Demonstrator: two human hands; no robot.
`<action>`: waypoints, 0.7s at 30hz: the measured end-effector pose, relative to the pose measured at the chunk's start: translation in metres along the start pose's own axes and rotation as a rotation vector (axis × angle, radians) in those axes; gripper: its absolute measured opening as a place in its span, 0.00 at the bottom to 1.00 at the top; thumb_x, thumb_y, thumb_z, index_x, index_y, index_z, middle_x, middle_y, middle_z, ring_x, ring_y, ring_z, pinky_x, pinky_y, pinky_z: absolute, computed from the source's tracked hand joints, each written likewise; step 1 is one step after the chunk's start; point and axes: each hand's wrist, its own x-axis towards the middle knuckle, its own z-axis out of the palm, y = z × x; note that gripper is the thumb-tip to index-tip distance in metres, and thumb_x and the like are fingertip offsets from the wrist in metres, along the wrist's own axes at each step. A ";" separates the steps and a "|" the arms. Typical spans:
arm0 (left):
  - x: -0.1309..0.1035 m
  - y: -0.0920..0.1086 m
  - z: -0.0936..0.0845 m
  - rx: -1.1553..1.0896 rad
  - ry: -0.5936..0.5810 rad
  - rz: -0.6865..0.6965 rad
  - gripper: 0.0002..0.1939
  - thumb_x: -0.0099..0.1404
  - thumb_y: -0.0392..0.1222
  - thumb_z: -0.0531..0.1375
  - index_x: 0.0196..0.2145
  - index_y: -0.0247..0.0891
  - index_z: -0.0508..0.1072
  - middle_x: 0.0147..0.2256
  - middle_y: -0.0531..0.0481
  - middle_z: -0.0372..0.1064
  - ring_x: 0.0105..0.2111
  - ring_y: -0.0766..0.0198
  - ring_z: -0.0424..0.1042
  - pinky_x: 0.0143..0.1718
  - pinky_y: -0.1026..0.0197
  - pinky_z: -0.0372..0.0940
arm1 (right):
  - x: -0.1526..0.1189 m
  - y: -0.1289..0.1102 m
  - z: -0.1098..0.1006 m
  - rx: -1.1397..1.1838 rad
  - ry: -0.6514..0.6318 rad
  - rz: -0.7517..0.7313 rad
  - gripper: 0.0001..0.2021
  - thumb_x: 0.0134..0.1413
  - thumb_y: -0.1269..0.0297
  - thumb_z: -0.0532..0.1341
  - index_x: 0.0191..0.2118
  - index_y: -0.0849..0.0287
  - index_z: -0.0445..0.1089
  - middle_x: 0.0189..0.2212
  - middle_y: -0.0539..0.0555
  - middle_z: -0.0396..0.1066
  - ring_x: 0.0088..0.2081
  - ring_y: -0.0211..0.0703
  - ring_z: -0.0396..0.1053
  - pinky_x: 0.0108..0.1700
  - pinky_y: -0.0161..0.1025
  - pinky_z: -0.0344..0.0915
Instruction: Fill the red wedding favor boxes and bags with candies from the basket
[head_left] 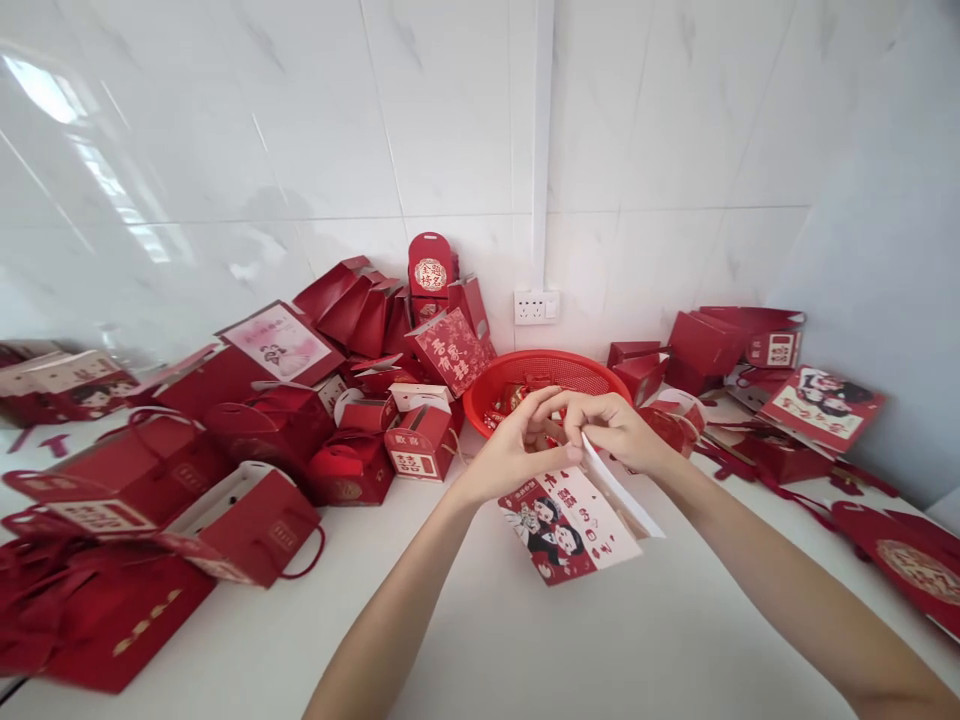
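A pink and red gift box (574, 530) printed with a cartoon couple and Chinese characters is held tilted above the white table. Its upper right side stands open, with a white flap along it. My left hand (517, 450) grips the box at its upper edge, the thumb lying along the top. My right hand (615, 430) pinches the far end of the white flap, its fingers close to those of my left hand. Right behind both hands sits a red plastic basket (495, 375) holding small shiny wrapped pieces, partly hidden by the hands.
Many red gift boxes (349, 465) and bags (97, 610) crowd the table's left side. More red boxes (705, 345) and a flat red piece (907, 560) lie to the right. A tiled wall (450, 120) with a socket (535, 307) closes off the back.
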 end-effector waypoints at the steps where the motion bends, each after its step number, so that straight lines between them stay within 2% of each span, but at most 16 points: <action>1: 0.000 -0.002 -0.001 -0.008 -0.010 -0.010 0.40 0.56 0.41 0.72 0.62 0.39 0.60 0.38 0.50 0.73 0.37 0.61 0.74 0.40 0.58 0.70 | 0.000 0.001 0.001 -0.015 0.006 -0.003 0.10 0.47 0.77 0.57 0.22 0.57 0.70 0.41 0.55 0.79 0.41 0.45 0.73 0.44 0.42 0.66; 4: 0.002 -0.007 -0.006 0.046 -0.005 -0.027 0.40 0.56 0.39 0.70 0.63 0.37 0.60 0.33 0.52 0.73 0.34 0.61 0.75 0.38 0.60 0.69 | -0.003 0.005 0.001 -0.002 0.051 0.020 0.08 0.53 0.74 0.61 0.27 0.57 0.74 0.42 0.55 0.79 0.47 0.47 0.74 0.48 0.44 0.67; 6: 0.004 -0.009 -0.010 0.119 0.039 -0.042 0.35 0.56 0.40 0.70 0.59 0.35 0.66 0.31 0.52 0.74 0.33 0.61 0.75 0.37 0.60 0.68 | -0.007 0.007 0.000 0.036 0.108 0.049 0.04 0.56 0.67 0.64 0.35 0.56 0.77 0.43 0.55 0.78 0.48 0.47 0.74 0.50 0.45 0.67; 9: 0.005 -0.010 -0.017 0.219 0.134 -0.090 0.23 0.56 0.44 0.69 0.48 0.33 0.75 0.31 0.49 0.76 0.32 0.60 0.76 0.37 0.60 0.68 | -0.016 0.010 -0.003 0.056 0.141 0.126 0.11 0.56 0.57 0.67 0.43 0.54 0.77 0.43 0.55 0.77 0.43 0.46 0.74 0.46 0.43 0.69; 12: 0.005 -0.010 -0.026 0.299 0.202 -0.133 0.21 0.55 0.48 0.68 0.44 0.34 0.78 0.34 0.46 0.78 0.35 0.58 0.77 0.38 0.59 0.69 | -0.025 0.015 -0.005 0.015 0.125 0.226 0.16 0.51 0.53 0.71 0.42 0.55 0.74 0.38 0.54 0.76 0.36 0.43 0.73 0.41 0.41 0.69; 14: 0.005 -0.009 -0.032 0.370 0.195 -0.147 0.19 0.56 0.51 0.67 0.40 0.34 0.79 0.33 0.47 0.78 0.34 0.58 0.76 0.37 0.59 0.69 | -0.030 0.020 -0.005 -0.027 0.127 0.273 0.16 0.49 0.52 0.72 0.40 0.55 0.73 0.34 0.53 0.75 0.35 0.43 0.72 0.39 0.40 0.69; 18: 0.001 -0.004 -0.040 0.527 0.150 -0.193 0.16 0.59 0.52 0.63 0.27 0.35 0.76 0.26 0.51 0.73 0.28 0.64 0.71 0.32 0.63 0.65 | -0.033 0.032 0.000 -0.065 0.136 0.340 0.14 0.52 0.51 0.70 0.38 0.55 0.73 0.32 0.52 0.74 0.33 0.42 0.71 0.37 0.39 0.67; 21: -0.002 0.002 -0.046 0.591 0.125 -0.311 0.16 0.58 0.50 0.63 0.21 0.36 0.72 0.21 0.53 0.68 0.25 0.65 0.69 0.29 0.64 0.63 | -0.031 0.038 0.006 -0.064 0.130 0.319 0.13 0.53 0.51 0.69 0.36 0.55 0.74 0.32 0.52 0.75 0.32 0.41 0.71 0.35 0.38 0.67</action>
